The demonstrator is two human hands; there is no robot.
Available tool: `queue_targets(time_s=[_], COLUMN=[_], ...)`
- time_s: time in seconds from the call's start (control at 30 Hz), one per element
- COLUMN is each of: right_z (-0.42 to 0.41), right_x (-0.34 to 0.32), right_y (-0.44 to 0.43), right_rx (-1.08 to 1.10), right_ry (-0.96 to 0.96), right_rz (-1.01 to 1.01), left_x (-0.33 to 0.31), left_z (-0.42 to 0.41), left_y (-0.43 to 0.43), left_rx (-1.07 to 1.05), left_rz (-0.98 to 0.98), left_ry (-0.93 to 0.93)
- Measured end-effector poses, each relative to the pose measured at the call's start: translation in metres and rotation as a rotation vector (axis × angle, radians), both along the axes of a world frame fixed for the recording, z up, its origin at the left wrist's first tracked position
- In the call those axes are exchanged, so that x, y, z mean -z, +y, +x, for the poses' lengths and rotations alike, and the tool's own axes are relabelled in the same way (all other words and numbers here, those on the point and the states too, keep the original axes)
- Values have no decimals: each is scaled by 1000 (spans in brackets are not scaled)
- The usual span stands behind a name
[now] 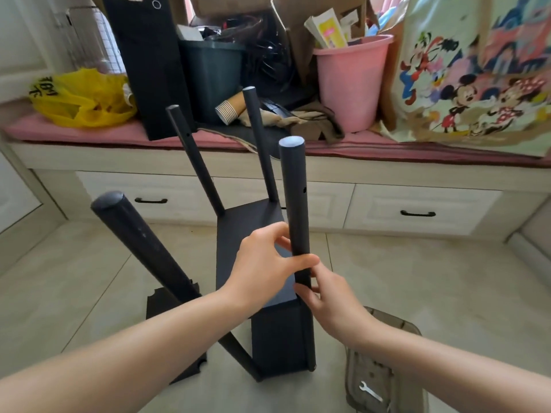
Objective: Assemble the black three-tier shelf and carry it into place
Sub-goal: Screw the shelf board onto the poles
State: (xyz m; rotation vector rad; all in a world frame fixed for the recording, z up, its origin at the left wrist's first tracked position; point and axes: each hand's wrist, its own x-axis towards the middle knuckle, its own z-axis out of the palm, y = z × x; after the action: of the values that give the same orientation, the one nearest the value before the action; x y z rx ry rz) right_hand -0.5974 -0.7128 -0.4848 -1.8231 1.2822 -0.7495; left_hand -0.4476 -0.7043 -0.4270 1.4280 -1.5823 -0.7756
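A yellow bag (80,99) lies on the bench cushion at far left. A black panel (146,64) leans upright beside it.

The shelf stands on the tiled floor in front of the bench drawers. Its near-left pole (143,242) tilts up and to the left. A loose black board (161,302) lies flat on the floor behind that pole. The far-left pole (193,156) and far-right pole (259,138) rise from the rear of the shelf board (250,228).

My left hand (262,269) grips the near-right pole (295,198), with the fingers curled behind it and the thumb across its front. The pole stands almost upright at the near-right corner of the shelf board.

My right hand (331,299) pinches the bottom end of the same pole, just below my left thumb.

A pink bucket (351,81) stands on the bench. A wrench (369,391) lies in a brown tray (384,320) on the floor at lower right. A cartoon-print bag (477,70) stands at far right.
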Motion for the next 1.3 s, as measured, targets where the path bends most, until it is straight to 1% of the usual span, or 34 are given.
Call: queue_targets(time_s=[0.2, 0.3, 0.37, 0.47, 0.53, 0.6, 0.67, 0.7, 0.73, 0.77, 0.83, 0.93, 1.1, 1.3], right_z=[-1, -8, -11, -14, -17, -21, -24, -26, -27, -28, -28, -28, -30, -32], right_x=[5, 7, 7, 6, 7, 7, 6, 6, 6, 6, 7, 10, 11, 9], right_y=[-2, -6, -7, -7, -8, -10, -11, -12, -13, -13, -14, -15, -18, -27], right_rx=[33, 30, 29, 36, 46, 50, 46, 42, 41, 41, 37, 22, 29, 57], right_ry=[14, -2, -23, -40, -42, -28, -7, 8, 22, 30, 40, 55, 61, 61], right_rz=[8, 1, 21, 54, 63, 62, 62, 56, 47, 39, 28, 21, 19, -3], left_x=[4, 13, 20, 28, 31, 30, 30, 29, 29, 29, 29, 29, 34, 35], left_z=[14, 32, 44, 57, 66, 80, 97, 105, 110, 113, 113, 107, 105, 95], left_y=[7, 16, 26, 42, 51, 56, 56, 56, 54, 52, 46, 40, 38, 41], left_rx=[38, 51, 105, 259, 317, 349, 335, 302, 254, 197, 108, 30, 55, 57], left_rz=[79, 194, 269, 316, 380, 494, 645, 694, 705, 676, 548, 453, 383, 329], left_ry=[75, 83, 74, -36, -128, -301, -483, -498, -459, -391, -292, -254, -209, -211])
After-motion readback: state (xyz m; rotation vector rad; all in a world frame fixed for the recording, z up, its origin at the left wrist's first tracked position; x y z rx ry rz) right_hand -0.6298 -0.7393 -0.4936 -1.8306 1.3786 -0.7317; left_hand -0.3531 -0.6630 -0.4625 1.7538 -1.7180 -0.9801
